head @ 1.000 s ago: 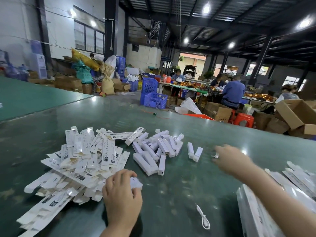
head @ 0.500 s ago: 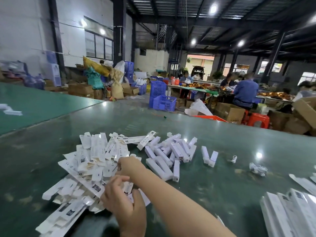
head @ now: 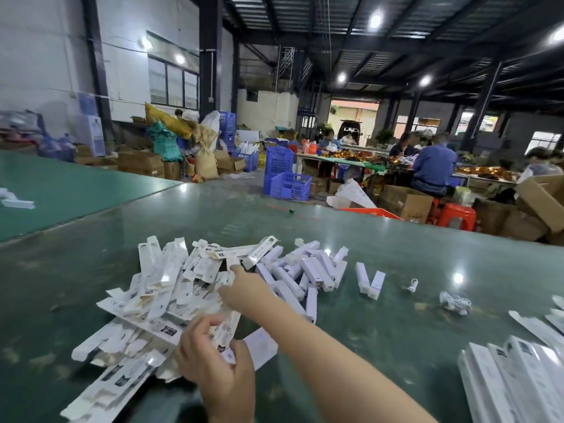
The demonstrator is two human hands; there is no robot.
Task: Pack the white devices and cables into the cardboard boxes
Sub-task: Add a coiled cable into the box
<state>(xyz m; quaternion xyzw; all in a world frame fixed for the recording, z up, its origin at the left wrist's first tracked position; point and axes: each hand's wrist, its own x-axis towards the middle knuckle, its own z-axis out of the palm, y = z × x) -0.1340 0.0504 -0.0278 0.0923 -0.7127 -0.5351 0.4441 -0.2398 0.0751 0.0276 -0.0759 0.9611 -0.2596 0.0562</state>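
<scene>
A heap of flat white cartons (head: 171, 288) lies on the green table (head: 412, 248), left of centre. My left hand (head: 213, 361) grips one flat carton (head: 227, 332) at the heap's near edge. My right hand (head: 244, 293) reaches across into the heap, its index finger straight and touching a carton at the top. Right of the heap lies a pile of white stick devices (head: 308, 274), with two more devices (head: 370, 280) apart from it. A coiled white cable (head: 412, 284) and a cable bundle (head: 454, 302) lie further right.
Filled white cartons (head: 518, 380) are stacked at the near right. Brown cardboard boxes (head: 406, 203), blue crates (head: 290, 186) and a red stool (head: 456, 215) stand beyond the table's far edge, where people sit at another table. A second green table (head: 61, 184) is at the left.
My right hand has swung from the table's right side over to the carton heap. My left hand has lifted a flat carton from the heap's near edge.
</scene>
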